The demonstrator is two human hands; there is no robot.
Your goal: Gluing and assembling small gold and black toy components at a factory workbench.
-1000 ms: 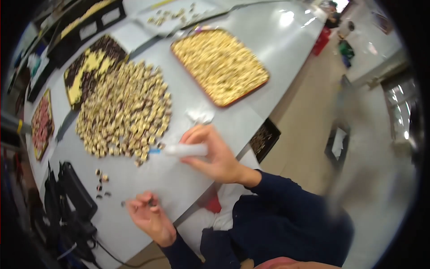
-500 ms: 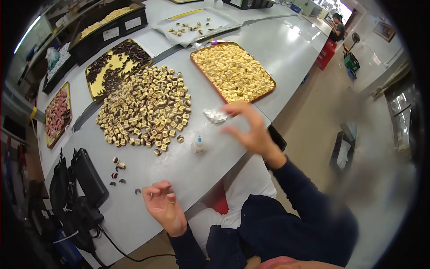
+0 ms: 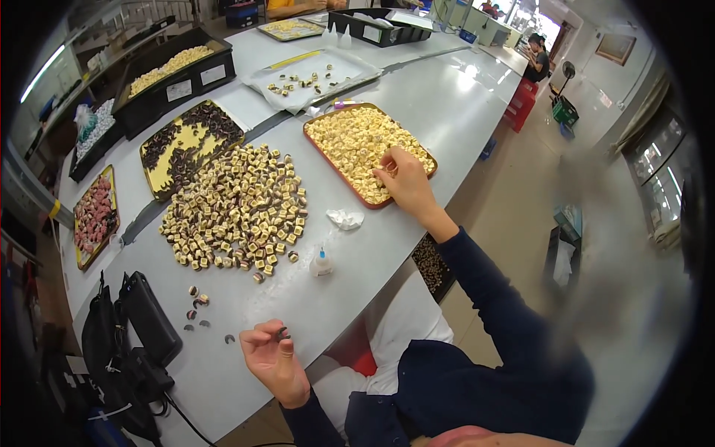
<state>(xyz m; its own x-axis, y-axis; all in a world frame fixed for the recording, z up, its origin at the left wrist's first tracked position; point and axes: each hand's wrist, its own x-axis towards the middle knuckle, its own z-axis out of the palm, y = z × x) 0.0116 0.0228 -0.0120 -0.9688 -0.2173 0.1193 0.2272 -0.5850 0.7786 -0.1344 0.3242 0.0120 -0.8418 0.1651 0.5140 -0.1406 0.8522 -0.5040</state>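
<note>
My left hand (image 3: 274, 365), near the table's front edge, pinches a small dark curved piece (image 3: 284, 334) between thumb and finger. My right hand (image 3: 408, 186) reaches over the right side of the orange-rimmed tray (image 3: 333, 175), which is full of small cream-coloured pieces (image 3: 357, 138). Its fingertips are drawn together down among those pieces, and what they pinch is hidden. Left of that tray spreads a large heap of small square cream-and-dark pieces (image 3: 231, 208). Between the heap and my left hand lie a loose curved dark piece (image 3: 229, 339) and a few assembled ones (image 3: 200, 300).
A small blue-tipped bottle (image 3: 321, 264) and a crumpled tissue (image 3: 345, 219) stand between my hands. Farther off are a tray of dark pieces (image 3: 158, 179), a paper-lined tray (image 3: 357, 74) and a black bin (image 3: 216, 63). A black pouch with cable (image 3: 145, 320) lies left.
My right hand has moved away from beside the tissue, forward onto the cream pieces, and its fingers have closed together. My left hand keeps its curved piece. The view has tilted up slightly.
</note>
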